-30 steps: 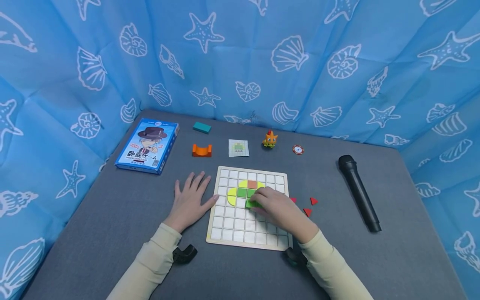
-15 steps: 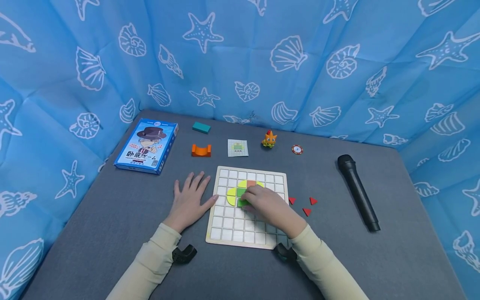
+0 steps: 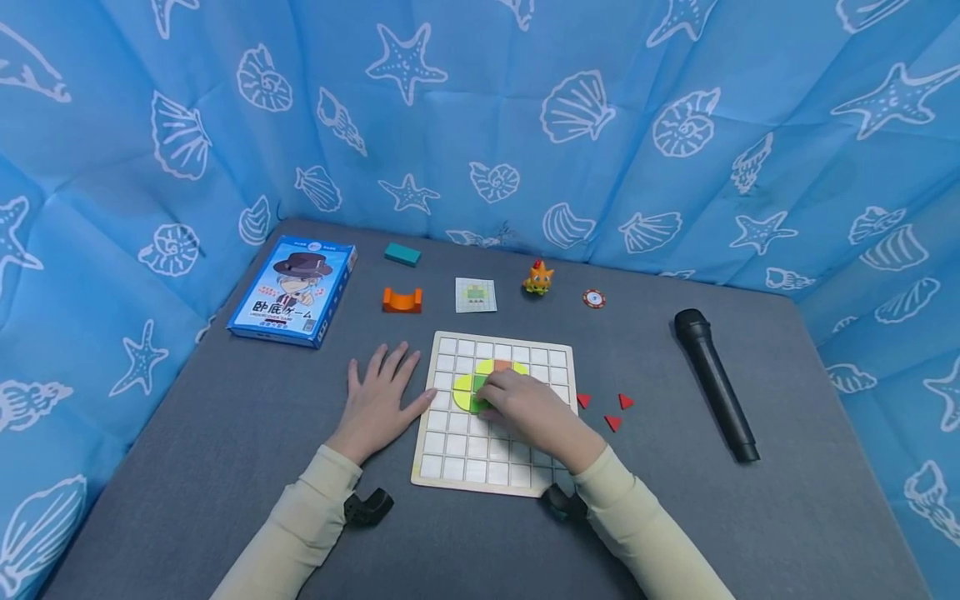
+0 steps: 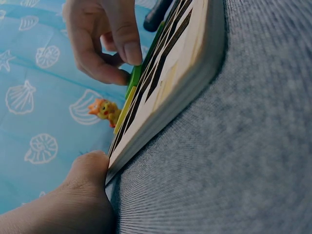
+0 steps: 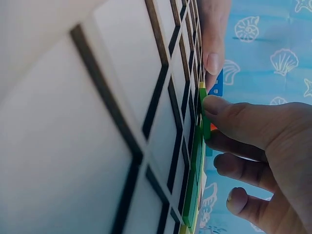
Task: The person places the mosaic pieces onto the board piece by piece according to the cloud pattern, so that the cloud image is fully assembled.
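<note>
A wooden grid board [image 3: 450, 467] lies on the grey table. On it sit yellow-green rounded tiles [image 3: 462, 387], an orange tile [image 3: 504, 365] and green square tiles. My right hand [image 3: 498, 392] rests over the board's middle and pinches a green tile [image 3: 478, 406] between thumb and fingertips, low against the board [image 5: 73, 122]. The right wrist view shows the thumb on that green tile [image 5: 204, 124]. My left hand [image 3: 378, 404] lies flat on the table, its thumb [image 4: 83, 175] against the board's left edge [image 4: 195, 73].
Three red triangles [image 3: 613, 412] lie right of the board, with a black microphone [image 3: 716, 383] beyond. Behind are a blue game box [image 3: 292, 290], teal block [image 3: 402, 254], orange arch block [image 3: 402, 300], pattern card [image 3: 476, 295], orange toy figure [image 3: 538, 277] and chip [image 3: 594, 298]. Blue cloth walls surround the table.
My right hand has slid left across the board with the green tile, toward the yellow-green tiles. The left hand has stayed put.
</note>
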A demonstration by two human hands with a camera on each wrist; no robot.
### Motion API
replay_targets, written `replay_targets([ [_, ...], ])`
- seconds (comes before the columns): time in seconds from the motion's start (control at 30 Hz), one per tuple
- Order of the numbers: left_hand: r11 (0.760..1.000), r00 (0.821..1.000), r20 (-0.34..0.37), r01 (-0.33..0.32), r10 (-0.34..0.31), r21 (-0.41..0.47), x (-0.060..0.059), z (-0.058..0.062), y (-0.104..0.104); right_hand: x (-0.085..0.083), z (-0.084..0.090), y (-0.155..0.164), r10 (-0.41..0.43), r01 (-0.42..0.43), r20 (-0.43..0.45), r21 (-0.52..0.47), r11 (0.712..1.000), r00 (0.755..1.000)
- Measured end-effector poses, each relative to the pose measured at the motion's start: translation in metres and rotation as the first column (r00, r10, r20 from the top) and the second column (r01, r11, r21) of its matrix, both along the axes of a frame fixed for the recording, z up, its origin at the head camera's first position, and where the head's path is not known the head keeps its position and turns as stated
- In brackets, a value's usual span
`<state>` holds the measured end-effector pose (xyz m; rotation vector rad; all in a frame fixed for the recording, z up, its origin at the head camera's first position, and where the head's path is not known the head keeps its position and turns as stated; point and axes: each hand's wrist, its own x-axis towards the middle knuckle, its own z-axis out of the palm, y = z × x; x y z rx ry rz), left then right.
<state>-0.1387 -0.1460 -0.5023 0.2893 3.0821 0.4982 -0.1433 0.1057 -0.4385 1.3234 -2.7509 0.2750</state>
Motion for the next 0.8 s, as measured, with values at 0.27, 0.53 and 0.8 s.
replay_targets([
  [0.27, 1.0, 1.0, 0.004, 0.005, -0.005, 0.0, -0.0005, -0.0003, 0.0001, -0.0012, -0.0025, 0.0016, -0.009, 0.009, 0.011, 0.02, 1.0, 1.0],
  [0.53, 1.0, 1.0, 0.01, 0.004, -0.004, 0.004, -0.0011, 0.0007, -0.0003, -0.0031, -0.0043, 0.0012, -0.02, 0.02, 0.007, 0.042, 0.999, 1.0],
  [0.8, 1.0, 1.0, 0.015, 0.001, -0.001, 0.004, -0.0001, 0.0022, 0.0001, -0.0027, -0.0015, -0.0014, -0.032, 0.032, 0.007, 0.057, 0.998, 0.999],
])
